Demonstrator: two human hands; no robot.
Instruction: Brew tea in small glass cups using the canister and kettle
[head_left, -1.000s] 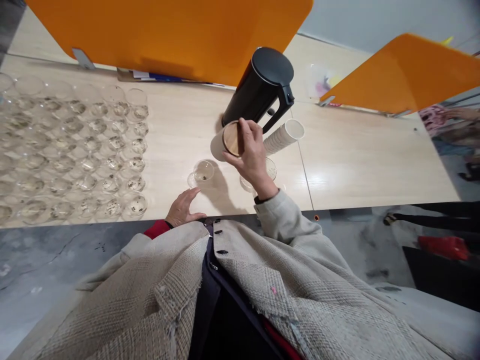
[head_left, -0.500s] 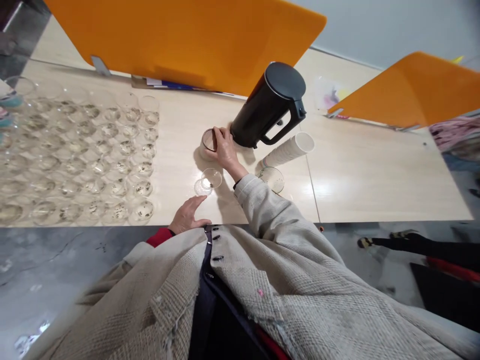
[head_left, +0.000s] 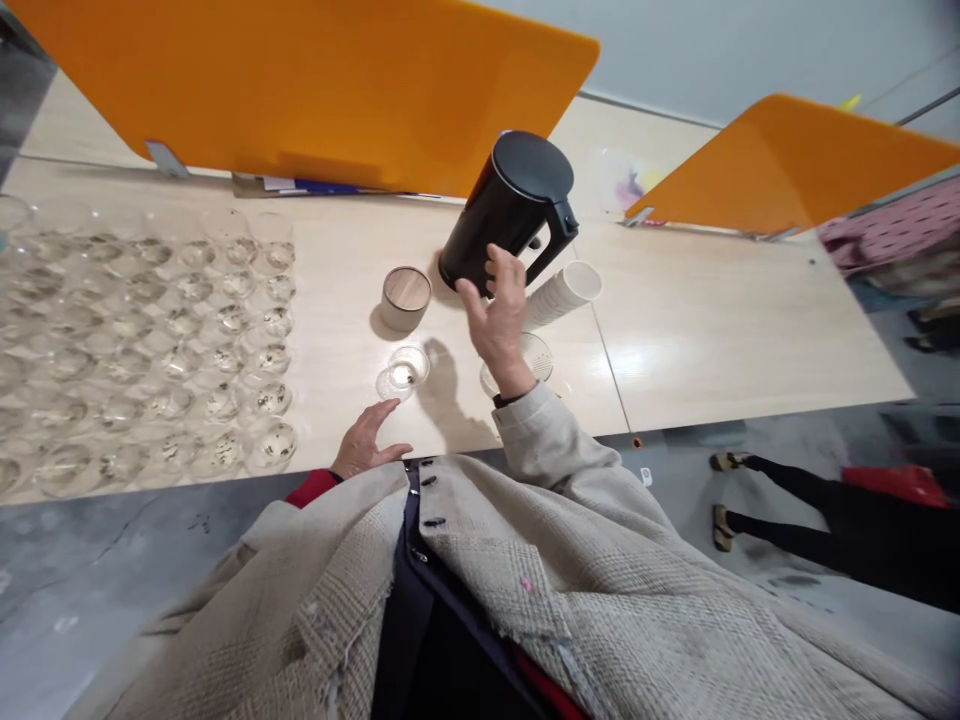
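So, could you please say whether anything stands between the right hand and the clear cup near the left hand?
Nothing visible stands between the right hand and the clear cup; the wood-lidded container sits beyond the cup, and the black kettle beyond the hand.

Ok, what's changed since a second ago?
The right hand has let go of the wood-lidded canister, which moved left and now stands beside the black kettle; the hand then swung back right, open. The left hand, clear cup and stacked white cups stayed put.

Black kettle (head_left: 506, 212) beyond person's right hand (head_left: 500, 318), paper-cup stack (head_left: 561, 292) rightward, both obstruct; free lane leftward toward wood-lidded canister (head_left: 406, 300).
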